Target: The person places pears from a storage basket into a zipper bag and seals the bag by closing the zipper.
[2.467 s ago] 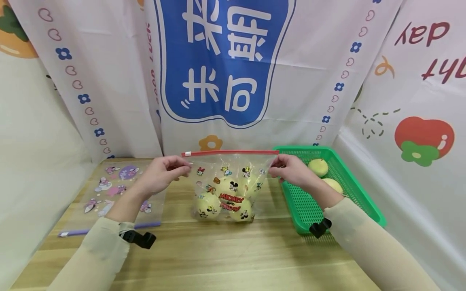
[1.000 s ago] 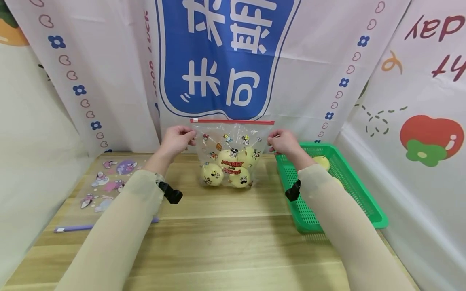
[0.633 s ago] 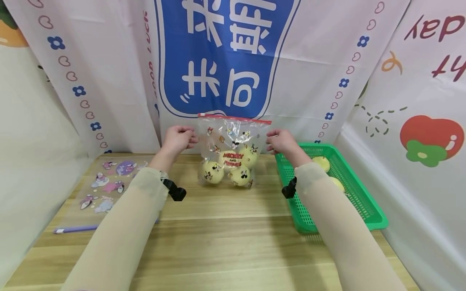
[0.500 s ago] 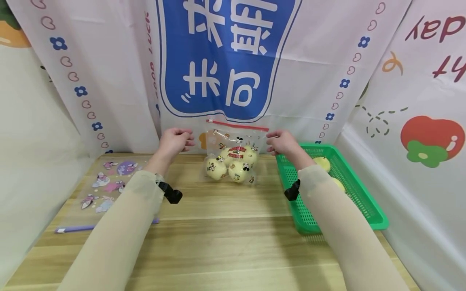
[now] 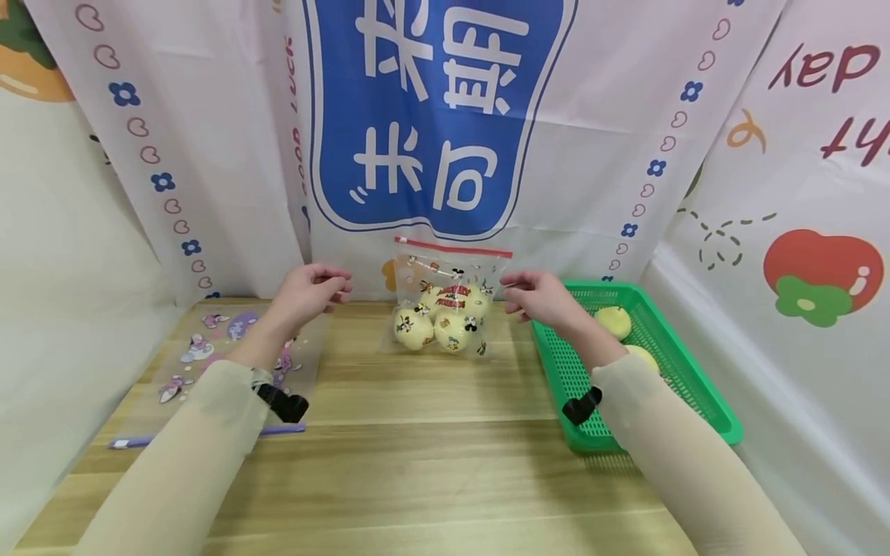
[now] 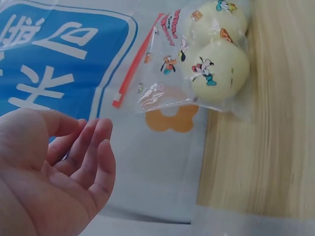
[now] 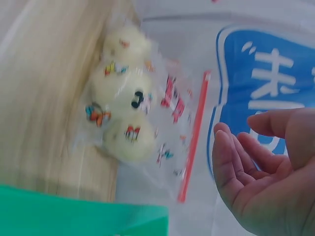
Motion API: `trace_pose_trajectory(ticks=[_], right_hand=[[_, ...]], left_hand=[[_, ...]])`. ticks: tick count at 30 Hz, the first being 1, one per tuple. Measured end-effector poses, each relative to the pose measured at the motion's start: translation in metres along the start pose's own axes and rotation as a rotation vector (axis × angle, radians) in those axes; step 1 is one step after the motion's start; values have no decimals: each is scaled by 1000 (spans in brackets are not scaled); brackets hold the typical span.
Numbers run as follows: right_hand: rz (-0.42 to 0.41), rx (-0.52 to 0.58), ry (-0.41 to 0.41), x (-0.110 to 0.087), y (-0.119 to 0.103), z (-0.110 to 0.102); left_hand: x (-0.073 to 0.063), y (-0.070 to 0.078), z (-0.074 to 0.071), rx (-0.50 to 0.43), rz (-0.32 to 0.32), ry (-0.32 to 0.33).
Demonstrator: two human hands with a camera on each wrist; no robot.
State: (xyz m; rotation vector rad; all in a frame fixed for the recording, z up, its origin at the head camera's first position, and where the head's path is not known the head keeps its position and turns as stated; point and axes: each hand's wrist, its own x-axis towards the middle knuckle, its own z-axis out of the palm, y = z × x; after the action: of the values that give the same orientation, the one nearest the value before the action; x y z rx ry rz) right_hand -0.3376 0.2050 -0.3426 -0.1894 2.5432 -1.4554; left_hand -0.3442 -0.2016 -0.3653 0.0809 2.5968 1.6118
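A clear zip bag [image 5: 445,270] printed with cartoon figures stands at the back of the table, leaning toward the cloth, its red slider strip [image 5: 455,249] on top. Several pale yellow pears [image 5: 415,328] fill its lower part. To its left, my left hand [image 5: 313,293] hovers with loosely bent fingers and nothing in them; the left wrist view shows a gap between hand and bag. My right hand [image 5: 535,297] is close to the bag's right edge, fingers loosely bent and holding nothing, as the right wrist view [image 7: 266,167] also shows.
A green plastic basket [image 5: 695,394] on the right holds pears [image 5: 613,322]. Flat on the left of the table [image 5: 417,479] lies another clear bag [image 5: 188,386] with a purple slider strip [image 5: 132,442]. A printed cloth [image 5: 591,116] hangs behind.
Both hands first gripped the bag's upper sides and moved it back, then let go. The bag has settled upright with its top leaning back. The left hand has since drawn away leftward.
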Motion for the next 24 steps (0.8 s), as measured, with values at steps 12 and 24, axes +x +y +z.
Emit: trace_pose_trajectory(ticks=[12,24], right_hand=[[-104,107,-127,-66,2,32],[-113,154,-203,-94,19,58]], left_hand=[[-61,-28,-23,154,84,-101],[-110,-110,-52,592,125,-157]])
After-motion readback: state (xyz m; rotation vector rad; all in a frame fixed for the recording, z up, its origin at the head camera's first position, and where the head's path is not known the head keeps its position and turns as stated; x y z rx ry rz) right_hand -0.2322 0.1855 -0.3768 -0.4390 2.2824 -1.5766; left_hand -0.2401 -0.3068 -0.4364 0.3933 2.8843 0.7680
